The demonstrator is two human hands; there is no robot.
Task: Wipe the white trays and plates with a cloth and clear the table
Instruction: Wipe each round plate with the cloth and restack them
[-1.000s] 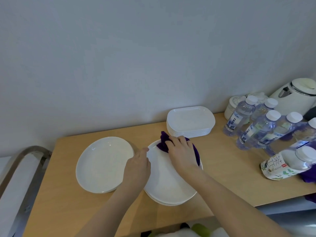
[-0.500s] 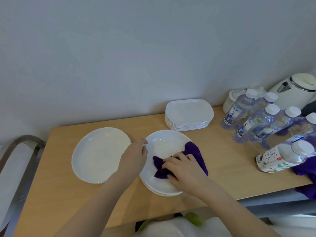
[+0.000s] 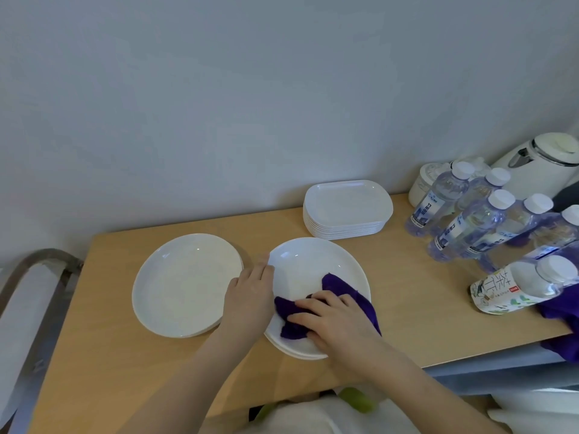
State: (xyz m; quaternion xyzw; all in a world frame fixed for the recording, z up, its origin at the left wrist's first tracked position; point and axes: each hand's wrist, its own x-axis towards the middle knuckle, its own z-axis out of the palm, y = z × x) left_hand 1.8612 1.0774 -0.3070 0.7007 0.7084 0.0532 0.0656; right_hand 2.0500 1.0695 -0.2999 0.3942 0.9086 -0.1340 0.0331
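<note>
A short stack of white oval plates (image 3: 308,261) sits in the middle of the wooden table (image 3: 407,308). My right hand (image 3: 336,322) presses a purple cloth (image 3: 344,288) flat on the near part of the top plate. Its fingers lie spread over the cloth. My left hand (image 3: 250,296) rests on the plate's left rim and holds it steady. Another white oval plate (image 3: 185,280) lies to the left, beside the stack. Behind them, near the wall, stands a stack of white rectangular trays (image 3: 346,208).
Several water bottles (image 3: 463,223) stand at the right, with a labelled bottle (image 3: 526,285) lying on its side near the front edge. A white kettle (image 3: 542,164) and a white jar (image 3: 426,183) sit in the back right corner. A metal chair frame (image 3: 37,261) is at the left.
My right hand has dragged the purple cloth from the far rim of the plate toward the near side, then a little leftward. My left hand has stayed on the rim.
</note>
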